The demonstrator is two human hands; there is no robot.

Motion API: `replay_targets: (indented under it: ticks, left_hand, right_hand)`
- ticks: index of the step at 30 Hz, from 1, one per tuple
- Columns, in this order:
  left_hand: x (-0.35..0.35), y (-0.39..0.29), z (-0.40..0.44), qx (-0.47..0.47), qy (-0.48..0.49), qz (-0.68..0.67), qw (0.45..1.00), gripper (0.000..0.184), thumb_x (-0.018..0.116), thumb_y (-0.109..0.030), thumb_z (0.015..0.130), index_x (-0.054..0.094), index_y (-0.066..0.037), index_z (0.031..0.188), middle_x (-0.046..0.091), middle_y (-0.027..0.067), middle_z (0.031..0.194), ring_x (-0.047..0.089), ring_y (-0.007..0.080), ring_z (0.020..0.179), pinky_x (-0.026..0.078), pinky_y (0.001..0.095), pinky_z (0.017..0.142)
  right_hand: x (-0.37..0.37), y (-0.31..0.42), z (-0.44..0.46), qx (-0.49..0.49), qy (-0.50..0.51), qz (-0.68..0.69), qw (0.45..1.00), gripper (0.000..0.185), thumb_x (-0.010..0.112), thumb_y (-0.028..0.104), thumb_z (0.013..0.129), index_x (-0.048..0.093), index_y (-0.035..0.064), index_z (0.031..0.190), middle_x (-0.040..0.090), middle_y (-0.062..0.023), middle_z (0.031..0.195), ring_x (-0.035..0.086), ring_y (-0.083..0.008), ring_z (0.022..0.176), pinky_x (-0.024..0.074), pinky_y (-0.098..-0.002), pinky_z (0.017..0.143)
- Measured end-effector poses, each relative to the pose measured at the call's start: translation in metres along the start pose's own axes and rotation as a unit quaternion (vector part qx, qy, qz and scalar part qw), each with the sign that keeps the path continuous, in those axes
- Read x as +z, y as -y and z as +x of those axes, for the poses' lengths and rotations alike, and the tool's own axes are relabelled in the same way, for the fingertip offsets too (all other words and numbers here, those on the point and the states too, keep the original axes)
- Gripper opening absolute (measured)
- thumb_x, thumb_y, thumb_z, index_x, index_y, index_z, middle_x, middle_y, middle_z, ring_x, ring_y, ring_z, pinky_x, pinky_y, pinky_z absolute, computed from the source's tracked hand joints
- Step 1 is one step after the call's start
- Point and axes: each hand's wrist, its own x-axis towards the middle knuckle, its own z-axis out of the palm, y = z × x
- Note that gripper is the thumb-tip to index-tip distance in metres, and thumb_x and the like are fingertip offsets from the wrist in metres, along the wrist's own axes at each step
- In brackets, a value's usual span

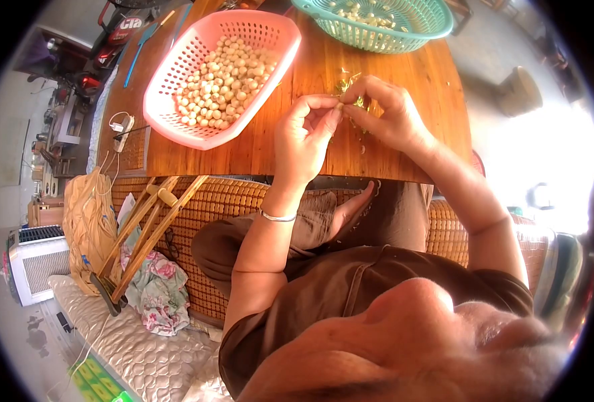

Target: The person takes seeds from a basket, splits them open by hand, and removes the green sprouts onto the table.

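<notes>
Both my hands meet over the wooden table [297, 157]. My left hand [305, 130], with a bracelet at the wrist, pinches a small pale round piece [339, 106] between thumb and forefinger. My right hand [387, 114] is closed on the same piece from the other side. Green and yellowish scraps [345, 83] lie on the table behind and under my fingers. To the left, a pink basket [155, 107] holds several round pale items [223, 84]. Beyond my hands stands a green basket [377, 39] with small whitish pieces [367, 17] inside.
A blue stick-like tool [136, 57] and a power strip [124, 134] lie at the table's left side. Wooden crutches [153, 234] lean on the woven bench [206, 268], near a floral cloth [156, 288]. A stool [519, 92] stands at the right.
</notes>
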Motion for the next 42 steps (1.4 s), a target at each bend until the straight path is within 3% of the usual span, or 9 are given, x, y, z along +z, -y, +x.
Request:
replay_targets:
  ticks: [14,19,22,28,38,42]
  left_hand:
    - [-0.0005,0.0046,-0.0008,0.06,-0.029,0.098,0.993,0.008,0.068,0.004,0.087,0.066,0.0,0.094,0.073,0.0059,0.092,0.064,0.0053,0.078,0.052,0.0212,0.068]
    - [0.0012,0.0047,0.0007,0.137,-0.038,0.172,0.975,0.011,0.071,0.005,0.082,0.067,-0.001,0.09,0.074,0.0115,0.092,0.071,0.0179,0.08,0.055,0.0278,0.071]
    - [0.002,0.0008,0.0004,0.169,-0.031,0.197,0.965,0.012,0.071,0.005,0.08,0.067,-0.001,0.089,0.073,0.012,0.091,0.072,0.0211,0.081,0.055,0.0293,0.072]
    - [0.0004,0.0033,-0.0034,0.14,-0.025,0.167,0.976,0.012,0.071,0.005,0.08,0.067,-0.001,0.09,0.073,0.0101,0.089,0.07,0.0161,0.079,0.055,0.0267,0.068]
    - [-0.0022,0.0009,-0.004,0.108,-0.005,0.12,0.987,0.01,0.067,0.007,0.085,0.066,-0.001,0.091,0.071,0.0056,0.092,0.064,0.0064,0.079,0.053,0.0216,0.064]
    - [-0.0069,0.0043,-0.0055,0.056,0.007,0.018,0.998,0.009,0.067,0.005,0.088,0.065,-0.001,0.095,0.07,0.004,0.092,0.062,0.0052,0.078,0.051,0.0201,0.068]
  right_hand:
    - [0.0035,0.0017,-0.0043,0.01,0.006,-0.006,1.0,0.016,0.073,0.006,0.08,0.068,0.0056,0.095,0.071,-0.007,0.086,0.068,-0.0202,0.074,0.0549,-0.0308,0.066]
    - [0.0032,0.0021,-0.006,0.015,0.003,0.001,1.0,0.014,0.071,0.004,0.081,0.068,0.005,0.094,0.071,-0.0072,0.085,0.069,-0.0198,0.075,0.0546,-0.0301,0.067]
    - [0.0024,0.0032,-0.0064,0.038,0.013,0.031,0.999,0.012,0.07,0.003,0.081,0.068,0.0045,0.093,0.072,-0.006,0.086,0.069,-0.0161,0.076,0.0542,-0.0292,0.068]
    - [0.0021,0.0023,-0.0082,0.105,0.046,0.136,0.984,0.008,0.069,0.004,0.084,0.066,0.0027,0.092,0.072,-0.0039,0.087,0.067,-0.0084,0.081,0.0542,-0.026,0.075]
    - [-0.0005,0.0061,-0.0085,0.169,0.066,0.235,0.955,0.003,0.065,0.001,0.088,0.064,0.0025,0.092,0.07,-0.0005,0.088,0.064,-0.0063,0.085,0.0533,-0.0241,0.078]
    - [-0.0021,0.0054,-0.0086,0.194,0.061,0.276,0.94,0.003,0.065,0.002,0.09,0.063,0.0025,0.093,0.069,0.0004,0.088,0.064,-0.0064,0.086,0.053,-0.0245,0.079]
